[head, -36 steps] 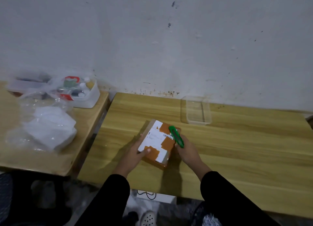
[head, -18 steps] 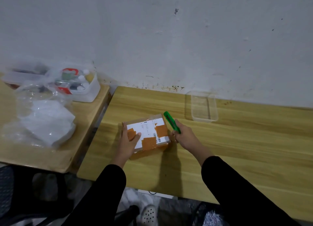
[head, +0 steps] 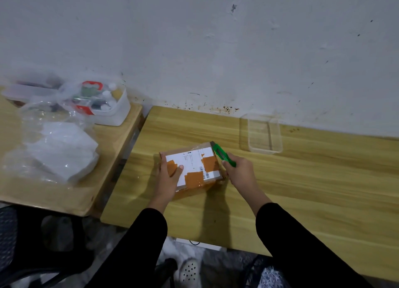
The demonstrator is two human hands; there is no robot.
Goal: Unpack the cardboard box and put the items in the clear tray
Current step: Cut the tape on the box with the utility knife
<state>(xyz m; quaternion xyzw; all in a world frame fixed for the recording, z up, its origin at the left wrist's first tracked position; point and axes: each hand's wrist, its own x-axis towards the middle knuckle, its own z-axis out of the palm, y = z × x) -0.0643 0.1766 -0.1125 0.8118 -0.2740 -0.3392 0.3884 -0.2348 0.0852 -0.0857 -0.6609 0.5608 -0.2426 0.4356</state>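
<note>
While the cardboard box [head: 192,169] lies flat and taped near the wooden table's [head: 302,179] left end, the left hand [head: 167,179] presses on its left side — fingers spread — and the right hand [head: 241,173] grips a green utility knife [head: 223,155] against its right edge. Far right sits the clear tray [head: 262,134].

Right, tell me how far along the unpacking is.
Nothing looks unpacked: the cardboard box is taped shut and the clear tray looks empty. In hand: the left hand steadies the box while the right hand holds a green cutter at its edge. Left: cutting, emptying, filling the tray.
</note>
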